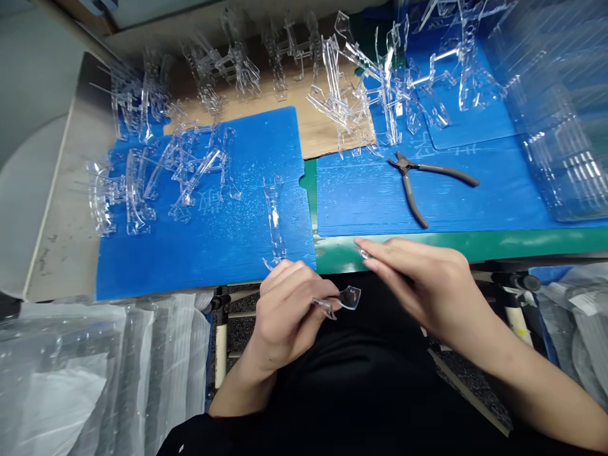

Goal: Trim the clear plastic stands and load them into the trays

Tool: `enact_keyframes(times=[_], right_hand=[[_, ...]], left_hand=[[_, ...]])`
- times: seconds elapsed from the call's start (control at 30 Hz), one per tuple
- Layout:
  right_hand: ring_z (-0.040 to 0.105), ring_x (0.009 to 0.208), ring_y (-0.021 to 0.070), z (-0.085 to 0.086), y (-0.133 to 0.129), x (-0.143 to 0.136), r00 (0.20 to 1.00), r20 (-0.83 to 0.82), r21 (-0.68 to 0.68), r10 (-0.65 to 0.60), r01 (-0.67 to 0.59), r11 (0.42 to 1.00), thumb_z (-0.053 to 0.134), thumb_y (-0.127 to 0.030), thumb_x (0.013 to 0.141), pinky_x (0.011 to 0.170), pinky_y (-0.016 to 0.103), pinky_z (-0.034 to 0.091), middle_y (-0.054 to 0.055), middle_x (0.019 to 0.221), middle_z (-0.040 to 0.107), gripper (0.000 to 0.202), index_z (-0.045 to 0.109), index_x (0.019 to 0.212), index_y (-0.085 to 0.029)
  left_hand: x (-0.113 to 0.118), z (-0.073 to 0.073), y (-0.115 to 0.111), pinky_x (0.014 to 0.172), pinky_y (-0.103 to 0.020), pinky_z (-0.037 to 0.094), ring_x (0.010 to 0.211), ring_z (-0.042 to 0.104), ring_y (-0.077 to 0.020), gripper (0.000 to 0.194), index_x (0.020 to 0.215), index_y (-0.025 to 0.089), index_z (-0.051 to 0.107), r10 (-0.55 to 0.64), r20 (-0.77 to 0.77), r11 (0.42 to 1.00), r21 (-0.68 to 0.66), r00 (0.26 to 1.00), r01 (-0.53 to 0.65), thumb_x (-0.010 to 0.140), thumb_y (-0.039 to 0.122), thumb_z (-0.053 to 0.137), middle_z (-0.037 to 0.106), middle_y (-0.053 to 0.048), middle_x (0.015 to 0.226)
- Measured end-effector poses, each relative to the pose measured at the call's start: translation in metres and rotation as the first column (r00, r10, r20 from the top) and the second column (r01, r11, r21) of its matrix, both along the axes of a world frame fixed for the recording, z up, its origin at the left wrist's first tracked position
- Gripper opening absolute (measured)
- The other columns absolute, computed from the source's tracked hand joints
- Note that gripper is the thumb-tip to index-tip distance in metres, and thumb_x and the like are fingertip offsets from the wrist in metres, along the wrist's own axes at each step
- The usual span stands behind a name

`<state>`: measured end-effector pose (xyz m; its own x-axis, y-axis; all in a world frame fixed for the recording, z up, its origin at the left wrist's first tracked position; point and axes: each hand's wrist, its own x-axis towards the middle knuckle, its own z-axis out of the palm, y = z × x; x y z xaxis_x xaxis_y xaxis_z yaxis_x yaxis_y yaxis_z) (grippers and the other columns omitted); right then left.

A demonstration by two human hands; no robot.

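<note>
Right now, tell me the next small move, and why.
Probably lay the small, clear plastic piece in the bare right hand on the flat blue sheet under the dark-grey pliers: that hand pinches it near the sheet's edge, while the bare left hand holds separate clear plastic, so setting it down could free the right to help.

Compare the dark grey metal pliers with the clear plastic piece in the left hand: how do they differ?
The dark grey metal pliers are opaque; the clear plastic piece is see-through. The pliers lie on the blue sheet, handles spread; the piece is gripped in the left hand. The pliers show whole, while the piece is partly hidden. Neither is in the right hand.
</note>
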<state>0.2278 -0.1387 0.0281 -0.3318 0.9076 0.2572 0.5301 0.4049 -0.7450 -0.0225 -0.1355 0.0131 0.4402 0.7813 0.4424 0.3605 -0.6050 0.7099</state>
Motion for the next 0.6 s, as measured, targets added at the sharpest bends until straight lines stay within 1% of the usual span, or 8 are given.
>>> enact_keyframes(times=[0.07,0.13,0.2,0.27,0.33,0.37,0.47,0.6], right_hand=[[0.081,0.095,0.0221,-0.006,0.005,0.002,1.000,-0.017,-0.036,-0.022,0.021,0.999,0.064,-0.023,0.115,0.085,0.036,0.064,0.007,0.116,0.085,0.029,0.076,0.141,-0.022],[0.082,0.103,0.0254,-0.007,0.005,0.003,0.998,-0.013,-0.061,-0.056,0.055,0.997,0.065,-0.025,0.114,0.089,0.038,0.065,0.010,0.125,0.084,0.035,0.072,0.148,-0.021],[0.082,0.113,0.0275,-0.003,0.002,0.003,0.997,-0.010,-0.066,-0.074,0.073,0.995,0.062,-0.022,0.114,0.095,0.040,0.065,0.013,0.132,0.082,0.040,0.066,0.154,-0.020],[0.080,0.118,0.0270,0.003,-0.004,0.002,0.999,-0.022,-0.059,-0.042,0.041,0.997,0.059,-0.018,0.114,0.099,0.041,0.065,0.012,0.135,0.080,0.041,0.064,0.155,-0.023],[0.080,0.114,0.0252,0.010,-0.011,-0.001,0.999,-0.038,-0.033,0.005,-0.006,0.999,0.057,-0.016,0.115,0.097,0.039,0.065,0.010,0.130,0.081,0.041,0.062,0.154,-0.026],[0.081,0.108,0.0239,0.012,-0.015,-0.002,0.999,-0.040,-0.016,0.026,-0.027,1.000,0.056,-0.017,0.115,0.091,0.036,0.065,0.009,0.125,0.081,0.041,0.061,0.154,-0.026],[0.081,0.098,0.0208,0.016,-0.023,-0.005,0.998,0.022,0.035,0.061,-0.062,0.997,0.053,-0.017,0.116,0.076,0.031,0.062,0.008,0.120,0.081,0.041,0.056,0.157,-0.024],[0.080,0.097,0.0193,0.017,-0.029,-0.006,0.988,0.104,0.092,0.113,-0.123,0.988,0.049,-0.015,0.118,0.071,0.031,0.058,0.008,0.118,0.079,0.050,0.046,0.167,-0.021]], left_hand=[[0.002,0.001,-0.001,0.072,-0.036,0.040,0.071,0.054,-0.0162,0.008,0.105,0.021,0.068,0.007,0.046,0.997,-0.078,0.999,-0.003,0.112,0.021,0.063,0.067,-0.002,0.081],[0.004,0.002,-0.002,0.072,-0.033,0.042,0.073,0.057,-0.0156,0.009,0.107,0.021,0.068,0.001,0.108,0.980,-0.200,0.994,0.021,0.114,0.023,0.062,0.067,-0.002,0.085],[0.006,0.001,-0.003,0.072,-0.031,0.045,0.078,0.061,-0.0165,0.015,0.110,0.021,0.068,-0.025,0.169,0.945,-0.318,0.985,0.078,0.116,0.030,0.058,0.069,-0.004,0.091],[0.007,0.000,-0.003,0.072,-0.031,0.047,0.081,0.063,-0.0182,0.027,0.110,0.020,0.068,-0.048,0.238,0.910,-0.390,0.970,0.140,0.119,0.039,0.051,0.069,-0.006,0.093],[0.009,-0.002,-0.004,0.072,-0.032,0.048,0.080,0.063,-0.0194,0.038,0.105,0.019,0.067,-0.050,0.301,0.893,-0.414,0.952,0.177,0.120,0.046,0.044,0.067,-0.007,0.089],[0.009,-0.004,-0.004,0.072,-0.032,0.048,0.079,0.062,-0.0193,0.040,0.103,0.019,0.066,-0.049,0.315,0.889,-0.418,0.948,0.185,0.120,0.047,0.042,0.065,-0.007,0.088],[0.011,-0.007,-0.005,0.073,-0.032,0.049,0.077,0.061,-0.0185,0.040,0.099,0.020,0.064,-0.056,0.317,0.892,-0.411,0.947,0.190,0.121,0.045,0.041,0.063,-0.005,0.085],[0.012,-0.007,-0.005,0.072,-0.030,0.047,0.076,0.060,-0.0166,0.038,0.096,0.020,0.064,-0.071,0.343,0.898,-0.387,0.937,0.210,0.121,0.040,0.043,0.062,-0.004,0.084]])
